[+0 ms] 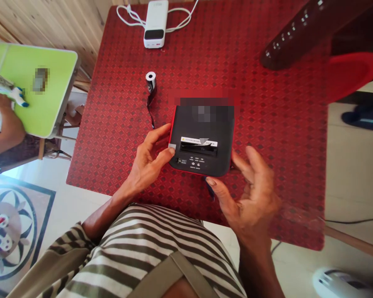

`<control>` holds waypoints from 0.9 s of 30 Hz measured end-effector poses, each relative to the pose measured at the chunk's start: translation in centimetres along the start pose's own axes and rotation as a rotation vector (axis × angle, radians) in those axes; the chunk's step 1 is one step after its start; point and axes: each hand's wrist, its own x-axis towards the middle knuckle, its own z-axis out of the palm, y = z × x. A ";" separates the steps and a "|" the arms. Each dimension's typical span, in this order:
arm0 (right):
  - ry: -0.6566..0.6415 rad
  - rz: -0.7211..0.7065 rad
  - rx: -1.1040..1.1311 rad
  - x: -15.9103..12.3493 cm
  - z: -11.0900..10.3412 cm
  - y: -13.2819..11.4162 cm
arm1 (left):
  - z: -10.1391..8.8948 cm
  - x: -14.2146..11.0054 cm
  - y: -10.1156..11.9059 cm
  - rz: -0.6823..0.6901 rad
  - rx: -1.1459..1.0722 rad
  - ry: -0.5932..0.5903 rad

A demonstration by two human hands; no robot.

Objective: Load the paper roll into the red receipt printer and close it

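Note:
A square black device (202,128) with a red side, which looks like a small printer, is tilted up in front of me. Its slot shows a torn dark strip beneath a white label, with small icons lower down. My left hand (151,159) grips its left edge, thumb on the face and fingers at the side. My right hand (248,190) is at the lower right corner; one finger reaches the right side while the thumb stands apart below the front edge. A small paper roll (151,80) stands beyond my left hand, a dark strip trailing from it.
All this is over a red patterned table (286,136). A white power bank (156,25) with a white cable (182,18) lies at the far edge. A dark cylinder (286,45) leans in at upper right. Left, another person's arm (6,124) rests by a green table (54,95).

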 end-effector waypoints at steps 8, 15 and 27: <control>0.036 -0.010 -0.039 -0.2 0.1 -0.3 | 0.6 0.0 1.0 -0.071 -0.074 0.037; 0.040 -0.029 -0.018 -0.4 0.2 0.2 | 1.6 0.1 0.4 -0.124 -0.107 0.087; 0.033 -0.026 0.110 1.1 -1.1 0.6 | 2.0 -0.6 -0.5 -0.097 -0.076 0.085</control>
